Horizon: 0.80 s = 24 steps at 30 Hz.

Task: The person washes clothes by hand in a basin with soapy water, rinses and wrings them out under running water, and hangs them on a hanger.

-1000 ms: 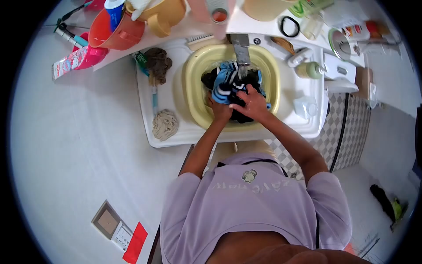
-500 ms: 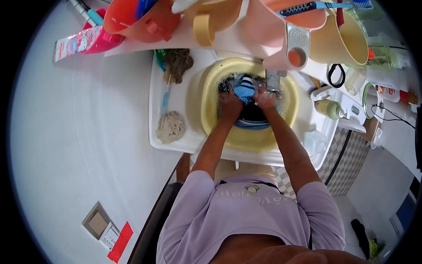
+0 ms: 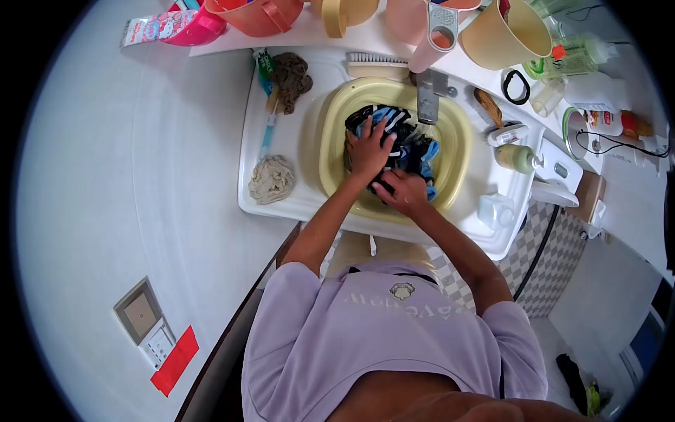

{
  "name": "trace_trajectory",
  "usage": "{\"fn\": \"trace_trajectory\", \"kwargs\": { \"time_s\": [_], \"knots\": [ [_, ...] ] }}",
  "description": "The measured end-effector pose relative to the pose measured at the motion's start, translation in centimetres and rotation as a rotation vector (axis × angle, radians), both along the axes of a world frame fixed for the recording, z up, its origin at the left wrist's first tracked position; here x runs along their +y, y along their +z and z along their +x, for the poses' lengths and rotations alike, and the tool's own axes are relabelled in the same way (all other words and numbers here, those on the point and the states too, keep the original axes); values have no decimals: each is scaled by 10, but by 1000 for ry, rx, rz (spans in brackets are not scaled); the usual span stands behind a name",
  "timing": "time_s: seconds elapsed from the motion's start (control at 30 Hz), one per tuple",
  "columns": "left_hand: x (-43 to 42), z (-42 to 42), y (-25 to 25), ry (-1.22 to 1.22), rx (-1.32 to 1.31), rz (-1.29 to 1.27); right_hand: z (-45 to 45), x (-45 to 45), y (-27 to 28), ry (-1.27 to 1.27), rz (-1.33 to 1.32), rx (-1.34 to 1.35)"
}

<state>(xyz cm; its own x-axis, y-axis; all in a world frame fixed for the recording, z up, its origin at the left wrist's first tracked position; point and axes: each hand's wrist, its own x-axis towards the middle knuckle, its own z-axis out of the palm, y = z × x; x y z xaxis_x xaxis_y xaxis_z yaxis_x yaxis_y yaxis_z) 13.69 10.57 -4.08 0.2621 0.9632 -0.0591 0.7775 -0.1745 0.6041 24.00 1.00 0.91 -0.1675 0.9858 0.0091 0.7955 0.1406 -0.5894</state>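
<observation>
A wet black, blue and white striped garment lies bunched in a yellow plastic basin. Its exact kind cannot be made out. My left hand rests on top of the cloth, fingers spread. Lower down and to the right, my right hand has its fingers bent around a dark fold near the basin's front side. The metal faucet reaches over the basin's back rim, and water seems to run from it onto the cloth.
The basin stands in a white sink. On the left lie a beige cloth and a brown cloth. A scrub brush is behind; a green pump bottle and a clear container stand right. Cups line the shelf above.
My hands were low in splashing water on either side of the garment. Now they lie over it, left hand higher and flat, right hand lower and closer in. The view has shifted.
</observation>
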Motion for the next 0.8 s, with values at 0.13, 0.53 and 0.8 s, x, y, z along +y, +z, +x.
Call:
{"fn": "trace_trajectory", "kwargs": {
  "time_s": [0.13, 0.53, 0.8],
  "knots": [
    [-31, -16, -27, -123, 159, 278, 29, -18, -21, -378, -75, 61],
    [11, 5, -69, -120, 167, 187, 67, 69, -156, -371, -147, -464],
    [27, 0, -41, -114, 100, 35, 70, 81, -98, -571, -193, 24]
  ]
}}
